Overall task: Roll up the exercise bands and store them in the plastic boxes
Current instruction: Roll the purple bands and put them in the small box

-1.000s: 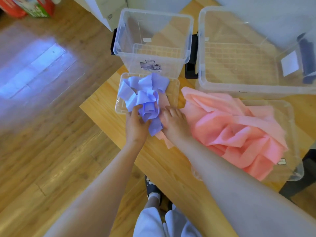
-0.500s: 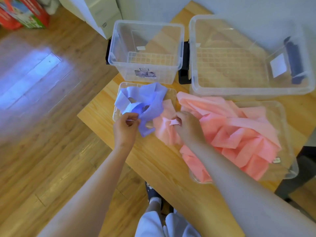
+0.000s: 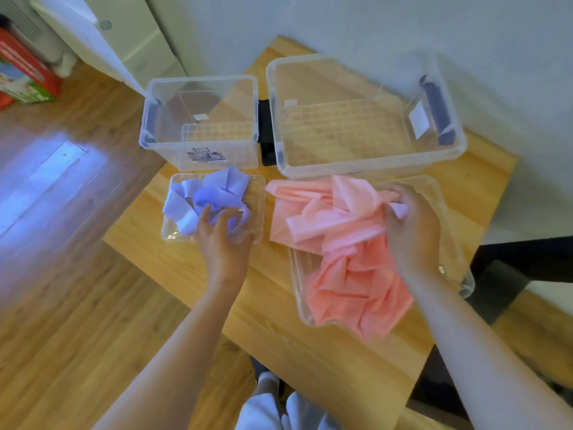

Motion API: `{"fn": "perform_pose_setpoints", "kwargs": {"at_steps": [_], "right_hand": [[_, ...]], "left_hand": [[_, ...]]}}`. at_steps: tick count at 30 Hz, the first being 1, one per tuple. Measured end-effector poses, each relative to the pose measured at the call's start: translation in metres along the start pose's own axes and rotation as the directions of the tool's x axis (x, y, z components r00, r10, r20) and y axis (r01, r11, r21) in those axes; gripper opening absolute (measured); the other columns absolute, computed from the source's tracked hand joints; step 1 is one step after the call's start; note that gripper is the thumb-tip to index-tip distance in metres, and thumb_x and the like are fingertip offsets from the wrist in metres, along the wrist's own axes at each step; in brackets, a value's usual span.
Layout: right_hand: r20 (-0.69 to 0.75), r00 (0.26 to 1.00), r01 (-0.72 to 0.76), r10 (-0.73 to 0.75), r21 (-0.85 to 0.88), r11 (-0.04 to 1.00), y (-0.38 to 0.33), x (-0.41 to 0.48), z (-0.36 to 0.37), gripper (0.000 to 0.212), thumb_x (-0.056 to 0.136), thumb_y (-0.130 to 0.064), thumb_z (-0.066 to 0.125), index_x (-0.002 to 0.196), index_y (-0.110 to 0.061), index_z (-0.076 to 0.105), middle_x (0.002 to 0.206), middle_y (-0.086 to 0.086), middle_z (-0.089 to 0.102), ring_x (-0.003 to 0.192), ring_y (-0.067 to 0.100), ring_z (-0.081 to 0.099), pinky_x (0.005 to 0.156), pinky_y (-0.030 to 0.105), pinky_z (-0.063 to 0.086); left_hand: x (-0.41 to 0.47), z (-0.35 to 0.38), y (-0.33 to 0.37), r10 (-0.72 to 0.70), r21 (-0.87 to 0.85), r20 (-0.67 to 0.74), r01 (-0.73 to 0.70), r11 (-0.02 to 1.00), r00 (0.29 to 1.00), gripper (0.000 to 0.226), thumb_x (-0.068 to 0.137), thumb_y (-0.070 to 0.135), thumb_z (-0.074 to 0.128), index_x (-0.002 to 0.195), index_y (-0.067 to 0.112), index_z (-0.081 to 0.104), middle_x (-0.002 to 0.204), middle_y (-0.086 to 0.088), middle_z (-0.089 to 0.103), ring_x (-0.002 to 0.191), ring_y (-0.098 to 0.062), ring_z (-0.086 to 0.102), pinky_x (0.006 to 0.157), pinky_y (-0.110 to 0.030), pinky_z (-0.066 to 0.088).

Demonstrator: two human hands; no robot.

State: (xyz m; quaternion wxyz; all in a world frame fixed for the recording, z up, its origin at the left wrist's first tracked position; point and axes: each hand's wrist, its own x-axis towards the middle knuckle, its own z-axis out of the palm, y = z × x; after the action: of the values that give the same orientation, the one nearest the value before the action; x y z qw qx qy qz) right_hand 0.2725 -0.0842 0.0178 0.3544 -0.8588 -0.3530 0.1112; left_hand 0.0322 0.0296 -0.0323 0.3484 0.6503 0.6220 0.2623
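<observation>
A wood-plank floor (image 3: 62, 305) and a pale wall (image 3: 372, 23) are seen around a wooden table (image 3: 279, 330), on which a large clear box (image 3: 369, 173) and a small clear box (image 3: 198, 162) are set side by side. Before them, a crumpled pink band (image 3: 347, 243) is heaped on a large lid (image 3: 452, 243), spilling over its near edge, and a purple band (image 3: 217, 187) is bunched on a small lid (image 3: 259, 206). The right hand (image 3: 412, 231) has its grip closed on a far fold of the pink band, and the fingers of the left hand (image 3: 223, 243) are curled into the purple band.
</observation>
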Motion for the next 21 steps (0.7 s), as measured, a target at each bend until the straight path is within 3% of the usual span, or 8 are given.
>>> {"fn": "perform_pose_setpoints", "kwargs": {"at_steps": [2, 6, 9, 11, 13, 16, 18, 21], "right_hand": [[0.08, 0.997, 0.036, -0.023, -0.162, 0.986, 0.022, -0.008, 0.002, 0.039, 0.088, -0.003, 0.055, 0.122, -0.021, 0.062, 0.105, 0.002, 0.054, 0.102, 0.018, 0.05, 0.077, 0.023, 0.035], [0.368, 0.924, 0.032, 0.109, -0.357, 0.933, 0.06, -0.028, 0.016, 0.035, 0.087, -0.021, 0.062, 0.122, -0.02, 0.064, 0.121, 0.011, 0.045, 0.115, 0.033, 0.041, 0.095, 0.037, 0.037], [0.348, 0.925, -0.027, 0.154, -0.345, 0.938, 0.065, -0.037, 0.014, 0.057, 0.08, -0.06, 0.059, 0.13, -0.033, 0.056, 0.142, 0.011, 0.033, 0.134, 0.034, 0.023, 0.109, 0.046, 0.023], [0.357, 0.913, -0.076, 0.197, -0.327, 0.942, 0.066, -0.04, 0.012, 0.076, 0.07, -0.067, 0.066, 0.137, -0.042, 0.042, 0.154, 0.007, 0.011, 0.143, 0.027, 0.0, 0.113, 0.054, 0.012], [0.414, 0.868, -0.148, 0.273, -0.308, 0.94, 0.069, -0.044, 0.012, 0.096, 0.062, -0.063, 0.076, 0.143, -0.046, 0.027, 0.157, 0.002, -0.005, 0.144, 0.023, -0.015, 0.111, 0.064, 0.009], [0.481, 0.807, -0.198, 0.341, -0.323, 0.925, 0.077, -0.051, 0.019, 0.104, 0.063, -0.052, 0.08, 0.147, -0.041, 0.019, 0.157, 0.003, -0.006, 0.145, 0.027, -0.013, 0.11, 0.065, 0.016], [0.459, 0.826, -0.187, 0.327, -0.323, 0.928, 0.083, -0.055, 0.025, 0.094, 0.07, -0.044, 0.078, 0.147, -0.033, 0.024, 0.157, 0.006, 0.002, 0.145, 0.029, -0.004, 0.111, 0.057, 0.025], [0.339, 0.912, -0.134, 0.23, -0.283, 0.95, 0.088, -0.051, 0.023, 0.064, 0.079, -0.021, 0.073, 0.137, -0.02, 0.045, 0.147, 0.008, 0.031, 0.139, 0.029, 0.023, 0.105, 0.033, 0.033]], "left_hand": [[-0.019, 0.017, 0.014, 0.019, -0.018, 0.122, -0.017, 1.0, 0.992, 0.055, 0.078, 0.012, 0.08, 0.128, 0.012, 0.058, 0.15, -0.011, 0.031, 0.14, -0.021, 0.028, 0.109, -0.021, 0.022], [-0.053, 0.053, 0.027, 0.066, -0.043, 0.447, -0.052, 0.998, 0.892, 0.093, 0.067, 0.031, 0.087, 0.146, 0.025, 0.038, 0.158, -0.009, 0.014, 0.147, -0.02, 0.013, 0.116, -0.038, 0.02], [-0.061, 0.072, 0.029, -0.018, 0.055, 0.613, -0.02, 0.998, 0.79, 0.123, 0.058, 0.04, 0.091, 0.154, 0.032, 0.013, 0.161, -0.005, -0.008, 0.149, -0.018, -0.004, 0.119, -0.043, 0.014], [-0.065, 0.082, 0.027, -0.034, 0.154, 0.681, -0.098, 0.983, 0.732, 0.135, 0.054, 0.045, 0.091, 0.154, 0.032, 0.001, 0.161, -0.006, -0.014, 0.149, -0.022, -0.012, 0.121, -0.047, 0.007], [-0.064, 0.09, 0.024, -0.035, 0.263, 0.681, -0.199, 0.944, 0.731, 0.137, 0.054, 0.05, 0.09, 0.154, 0.032, -0.002, 0.161, -0.007, -0.01, 0.149, -0.026, -0.012, 0.12, -0.051, 0.004], [-0.067, 0.096, 0.028, -0.029, 0.393, 0.626, -0.284, 0.875, 0.779, 0.127, 0.062, 0.054, 0.084, 0.154, 0.035, -0.002, 0.162, 0.0, 0.009, 0.148, -0.028, 0.005, 0.119, -0.047, 0.008], [-0.073, 0.104, 0.032, 0.064, 0.344, 0.63, -0.352, 0.871, 0.774, 0.121, 0.066, 0.05, 0.082, 0.155, 0.029, 0.002, 0.157, 0.002, 0.025, 0.142, -0.026, 0.02, 0.115, -0.045, 0.017], [-0.072, 0.117, 0.041, 0.154, 0.117, 0.596, -0.276, 0.954, 0.788, 0.096, 0.078, 0.025, 0.078, 0.154, 0.02, 0.02, 0.145, -0.007, 0.044, 0.128, -0.031, 0.04, 0.105, -0.041, 0.034]]}}
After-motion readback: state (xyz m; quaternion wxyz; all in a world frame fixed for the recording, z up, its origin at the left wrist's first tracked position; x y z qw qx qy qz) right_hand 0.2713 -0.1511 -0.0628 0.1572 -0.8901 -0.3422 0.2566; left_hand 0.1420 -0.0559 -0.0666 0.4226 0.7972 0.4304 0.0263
